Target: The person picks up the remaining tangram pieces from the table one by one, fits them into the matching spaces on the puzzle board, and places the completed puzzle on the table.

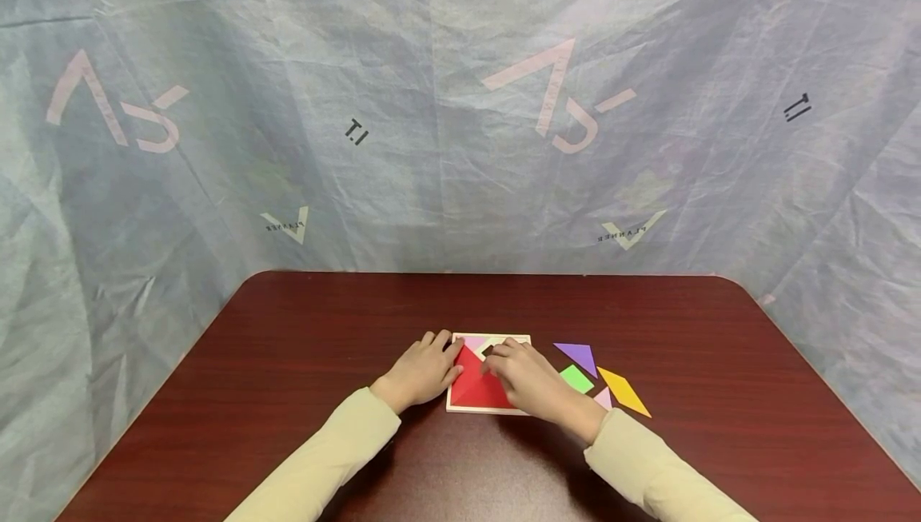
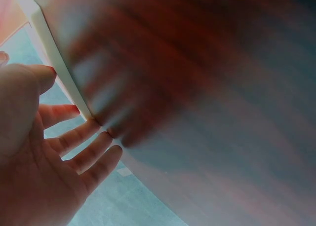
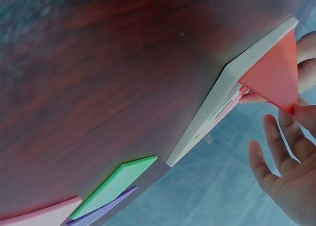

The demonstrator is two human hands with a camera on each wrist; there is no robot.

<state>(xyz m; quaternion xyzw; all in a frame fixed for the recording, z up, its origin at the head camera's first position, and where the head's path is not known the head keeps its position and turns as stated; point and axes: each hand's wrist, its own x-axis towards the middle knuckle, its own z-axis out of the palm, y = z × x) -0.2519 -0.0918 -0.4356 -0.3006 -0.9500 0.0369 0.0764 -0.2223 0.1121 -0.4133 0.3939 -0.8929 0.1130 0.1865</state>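
A white puzzle tray lies on the dark red table. A large red triangle sits in it, and a pale pink piece lies at its far edge. My left hand rests with straight fingers against the tray's left rim. My right hand lies over the tray's right half. In the right wrist view its fingertips pinch a corner of the red triangle, which tilts up from the tray.
Loose pieces lie right of the tray: a purple triangle, a green square, a yellow parallelogram and a small pink triangle. A pale blue sheet hangs behind the table.
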